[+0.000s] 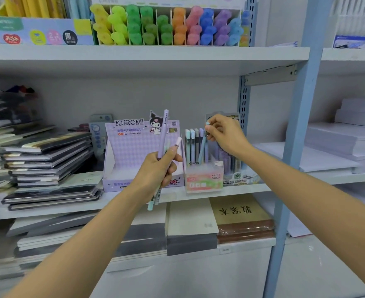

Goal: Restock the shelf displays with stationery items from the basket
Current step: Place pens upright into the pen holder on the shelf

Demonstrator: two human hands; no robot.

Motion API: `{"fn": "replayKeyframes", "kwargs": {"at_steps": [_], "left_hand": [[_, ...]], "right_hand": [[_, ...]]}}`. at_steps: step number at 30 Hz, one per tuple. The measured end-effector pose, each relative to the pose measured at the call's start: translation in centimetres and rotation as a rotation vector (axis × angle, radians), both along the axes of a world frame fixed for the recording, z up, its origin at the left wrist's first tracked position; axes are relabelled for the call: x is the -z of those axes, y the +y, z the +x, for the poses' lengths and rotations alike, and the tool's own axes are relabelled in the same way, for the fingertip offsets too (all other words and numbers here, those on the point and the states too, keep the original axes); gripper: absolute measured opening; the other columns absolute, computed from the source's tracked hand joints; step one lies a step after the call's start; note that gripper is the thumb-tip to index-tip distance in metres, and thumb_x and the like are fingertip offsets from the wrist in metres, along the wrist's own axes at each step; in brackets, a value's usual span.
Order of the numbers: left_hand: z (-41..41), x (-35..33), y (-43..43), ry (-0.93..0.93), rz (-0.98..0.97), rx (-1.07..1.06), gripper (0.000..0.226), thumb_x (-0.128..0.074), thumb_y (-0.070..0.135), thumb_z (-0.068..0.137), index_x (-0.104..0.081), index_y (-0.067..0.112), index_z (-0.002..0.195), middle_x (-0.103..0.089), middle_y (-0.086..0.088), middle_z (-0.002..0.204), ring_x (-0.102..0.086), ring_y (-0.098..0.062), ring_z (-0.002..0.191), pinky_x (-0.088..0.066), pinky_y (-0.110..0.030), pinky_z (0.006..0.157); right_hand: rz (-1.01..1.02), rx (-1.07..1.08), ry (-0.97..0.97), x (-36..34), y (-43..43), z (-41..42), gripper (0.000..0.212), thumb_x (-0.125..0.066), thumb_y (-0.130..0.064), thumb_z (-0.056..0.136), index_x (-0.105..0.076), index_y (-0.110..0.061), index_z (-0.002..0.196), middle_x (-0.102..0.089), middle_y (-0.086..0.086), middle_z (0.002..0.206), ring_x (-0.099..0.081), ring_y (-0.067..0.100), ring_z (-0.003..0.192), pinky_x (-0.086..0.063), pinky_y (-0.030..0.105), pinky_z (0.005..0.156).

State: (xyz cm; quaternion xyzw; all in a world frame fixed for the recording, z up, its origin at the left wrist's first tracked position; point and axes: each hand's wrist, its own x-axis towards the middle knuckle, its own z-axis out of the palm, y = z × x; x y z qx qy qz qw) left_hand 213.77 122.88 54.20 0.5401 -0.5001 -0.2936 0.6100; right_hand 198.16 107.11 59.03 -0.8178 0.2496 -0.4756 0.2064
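Plainly right hand (224, 134) pinched blue pen (202, 149) by cap, above pen box (205, 179), shaft slanting down-left into it — left hand (157, 171), left of box, gripped spare pens (163, 134) upright.

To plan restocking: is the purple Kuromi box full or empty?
Seems empty: the Kuromi box shows only bare white inside, though the left hand, gripping pens, hides its right part.

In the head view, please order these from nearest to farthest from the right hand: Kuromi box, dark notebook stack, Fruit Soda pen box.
1. Fruit Soda pen box, just below the right hand.
2. Kuromi box, to its left.
3. dark notebook stack, far left.
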Motion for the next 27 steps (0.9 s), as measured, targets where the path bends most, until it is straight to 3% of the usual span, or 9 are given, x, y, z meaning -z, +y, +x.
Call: {"fn": "replayKeyframes", "kwargs": {"at_steps": [4,10,16,21,24,27], "left_hand": [[0.1,0.3,-0.3,-0.018,0.008,0.029,0.037,-0.05,0.044,0.098,-0.067,0.014,0.084,-0.04,0.006,0.053,-0.03,-0.009,0.039,-0.028,-0.018,0.037],[0.1,0.4,-0.3,-0.037,0.022,0.034,0.037,-0.05,0.042,0.098,-0.067,0.012,0.086,-0.04,0.005,0.053,-0.031,-0.009,0.039,-0.028,-0.018,0.037],[0.2,0.6,0.0,-0.042,0.033,0.035,0.036,-0.052,0.041,0.097,-0.067,0.011,0.085,-0.041,0.005,0.052,-0.031,-0.01,0.038,-0.027,-0.019,0.037],[-0.1,0.2,0.5,-0.076,0.048,0.038,0.037,-0.052,0.042,0.097,-0.067,0.009,0.088,-0.041,0.006,0.05,-0.031,-0.009,0.038,-0.027,-0.018,0.037],[-0.3,0.1,1.0,-0.1,0.062,0.038,0.037,-0.052,0.04,0.097,-0.067,0.008,0.088,-0.04,0.005,0.05,-0.029,-0.01,0.039,-0.025,-0.019,0.038],[-0.6,0.0,1.2,-0.12,0.068,0.034,0.036,-0.052,0.039,0.097,-0.067,0.008,0.086,-0.039,0.004,0.052,-0.027,-0.011,0.04,-0.024,-0.019,0.038]], "right_hand": [[0.008,-0.021,-0.015,0.1,-0.2,0.3,0.008,-0.057,-0.009,0.096,-0.061,-0.003,0.1,-0.067,0.01,0.084,-0.064,0.015,0.068,-0.055,0.019,0.067],[-0.013,-0.018,0.048,0.5,-0.1,1.0,0.018,-0.058,-0.012,0.095,-0.053,-0.011,0.113,-0.068,0.014,0.084,-0.068,0.024,0.077,-0.057,0.034,0.076],[-0.161,0.115,0.039,0.9,0.0,1.5,0.009,-0.065,-0.016,0.091,-0.065,-0.014,0.1,-0.065,0.001,0.094,-0.058,0.01,0.081,-0.052,0.025,0.077],[-0.164,0.212,0.212,0.9,0.1,1.5,0.021,-0.057,-0.023,0.096,-0.068,-0.014,0.112,-0.051,0.004,0.108,-0.049,0.014,0.096,-0.041,0.029,0.083],[-0.085,0.074,0.058,-0.1,1.7,1.2,0.028,-0.053,-0.029,0.098,-0.063,-0.014,0.119,-0.053,-0.01,0.097,-0.052,0.003,0.085,-0.042,0.02,0.076],[0.21,-0.312,-0.135,-1.3,3.8,0.9,0.033,-0.05,-0.034,0.099,-0.057,-0.013,0.123,-0.064,-0.004,0.095,-0.059,0.006,0.067,-0.048,0.022,0.062]]}}
